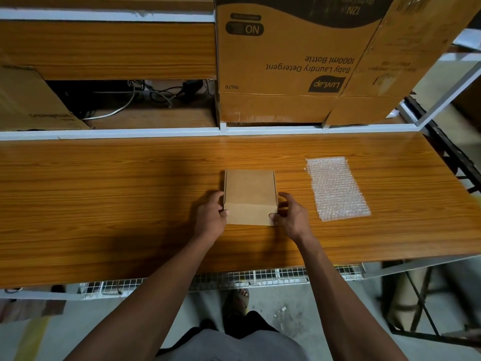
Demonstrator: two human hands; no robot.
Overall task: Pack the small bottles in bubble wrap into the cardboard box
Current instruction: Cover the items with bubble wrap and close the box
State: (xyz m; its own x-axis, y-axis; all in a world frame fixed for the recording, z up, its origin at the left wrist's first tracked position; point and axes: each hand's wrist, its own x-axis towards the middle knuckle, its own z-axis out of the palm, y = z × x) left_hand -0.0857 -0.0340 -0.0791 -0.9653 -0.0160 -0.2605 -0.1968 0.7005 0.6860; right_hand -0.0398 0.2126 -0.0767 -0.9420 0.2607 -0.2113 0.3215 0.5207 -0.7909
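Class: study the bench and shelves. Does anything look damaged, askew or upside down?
The large detergent carton on the shelf stands upside down, its print inverted, and its lower right corner is torn. The bubble wrap lies slightly askew.

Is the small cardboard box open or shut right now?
Shut: the small cardboard box has its lid flat, front flap folded down, no interior showing.

The small box [249, 196] is closed, so what is inside cannot be seen. The big box [291, 58] at the back is cut off at the top. The tabletop [104, 204] runs past the left edge.
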